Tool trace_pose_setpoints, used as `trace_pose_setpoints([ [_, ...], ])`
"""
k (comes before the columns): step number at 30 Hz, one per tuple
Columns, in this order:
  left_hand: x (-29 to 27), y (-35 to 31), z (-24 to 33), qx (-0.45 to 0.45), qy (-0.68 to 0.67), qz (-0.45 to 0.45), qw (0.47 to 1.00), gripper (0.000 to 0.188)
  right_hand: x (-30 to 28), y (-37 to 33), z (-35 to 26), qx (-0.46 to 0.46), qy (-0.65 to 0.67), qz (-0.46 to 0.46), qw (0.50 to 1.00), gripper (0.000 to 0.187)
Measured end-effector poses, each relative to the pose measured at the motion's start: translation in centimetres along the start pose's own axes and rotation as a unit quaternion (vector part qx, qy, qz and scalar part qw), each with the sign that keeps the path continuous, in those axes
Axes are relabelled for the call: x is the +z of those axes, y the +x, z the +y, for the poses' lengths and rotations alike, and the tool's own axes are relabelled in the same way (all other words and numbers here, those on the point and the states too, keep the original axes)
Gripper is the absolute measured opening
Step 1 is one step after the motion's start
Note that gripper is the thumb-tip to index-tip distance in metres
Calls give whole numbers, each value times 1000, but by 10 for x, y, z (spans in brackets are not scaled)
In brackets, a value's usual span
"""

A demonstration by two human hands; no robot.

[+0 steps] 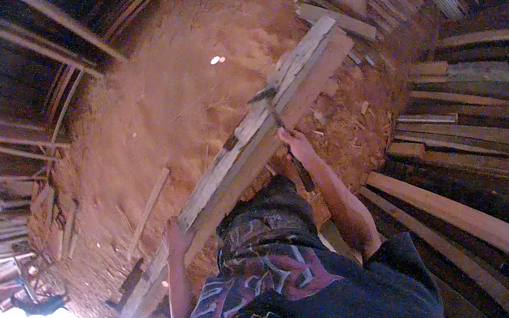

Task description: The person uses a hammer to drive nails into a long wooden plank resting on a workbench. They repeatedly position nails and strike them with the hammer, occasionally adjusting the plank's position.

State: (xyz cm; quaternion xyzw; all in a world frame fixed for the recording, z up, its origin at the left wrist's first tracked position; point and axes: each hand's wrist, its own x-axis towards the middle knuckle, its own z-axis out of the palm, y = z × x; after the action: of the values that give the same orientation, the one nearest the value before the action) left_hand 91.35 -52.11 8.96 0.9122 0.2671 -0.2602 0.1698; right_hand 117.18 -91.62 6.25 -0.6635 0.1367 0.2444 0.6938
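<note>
A long, rough wooden beam [228, 158] slants across the middle, from the lower left up to the far right. Its upper face is pale, worn and splintered, and its side is browner. My left hand [179, 238] grips the beam's near part, with fingers over its edge. My right hand [294, 145] is closed round the handle of a hammer [277, 119]. The dark hammer head lies against the beam's pale face, beyond the hand, and the dark grip end sticks out behind it. Whether the head bites into the wood cannot be seen.
Stacked planks [475, 133] line the right side. Brown dirt floor [158, 98] with scattered chips surrounds the beam. A thin stick [149, 212] lies left of it, and a short board [337, 21] lies by its far end. Wooden poles [65, 19] stand at the left.
</note>
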Motion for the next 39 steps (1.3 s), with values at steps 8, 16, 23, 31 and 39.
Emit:
trace_pose_setpoints([
  [8, -2, 34, -37, 102, 192, -86, 972, 104, -36, -2, -12, -99, -91, -74, 988, 34],
  [16, -42, 65, -18, 106, 134, -302, 938, 107, -46, -30, -34, -82, -175, -5, 981, 32],
  [23, -14, 55, -28, 38, 15, -80, 996, 131, -20, -39, -20, -54, -61, 94, 992, 26],
  [31, -25, 31, 19, 1, 66, -44, 997, 146, 8, -27, 6, 21, 229, 83, 970, 20],
  [39, -20, 25, 5, -24, 65, -54, 996, 141, -72, 65, -66, -24, 162, 183, 969, 23],
])
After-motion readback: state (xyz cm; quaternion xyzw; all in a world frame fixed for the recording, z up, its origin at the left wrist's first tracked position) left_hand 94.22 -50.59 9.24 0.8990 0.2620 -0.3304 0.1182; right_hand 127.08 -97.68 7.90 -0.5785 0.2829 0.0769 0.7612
